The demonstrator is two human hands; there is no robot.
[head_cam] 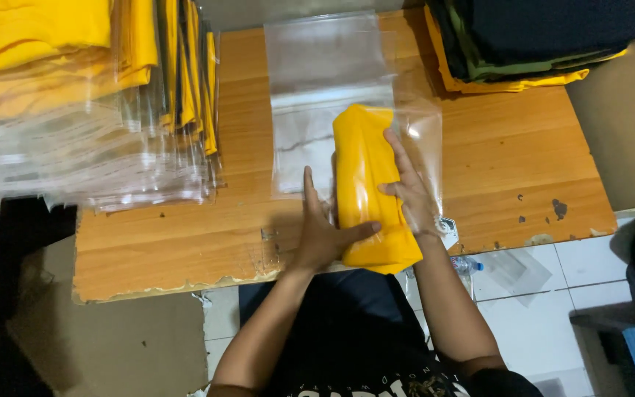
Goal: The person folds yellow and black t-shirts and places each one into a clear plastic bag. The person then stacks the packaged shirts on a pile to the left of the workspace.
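A folded yellow garment [367, 184] lies lengthwise on the wooden table [508, 162], its far end inside a clear plastic bag [325, 73]. My left hand [321, 231] presses against the garment's left side near its close end, thumb across the cloth. My right hand [409, 187] rests flat along the garment's right edge, over the bag's film. Both hands hold the bundle between them.
A pile of bagged yellow garments [90, 95] covers the table's left part. A stack of dark and yellow folded clothes [538, 40] sits at the far right. Cardboard [112, 345] lies on the floor at the left, white tiles [531, 294] at the right.
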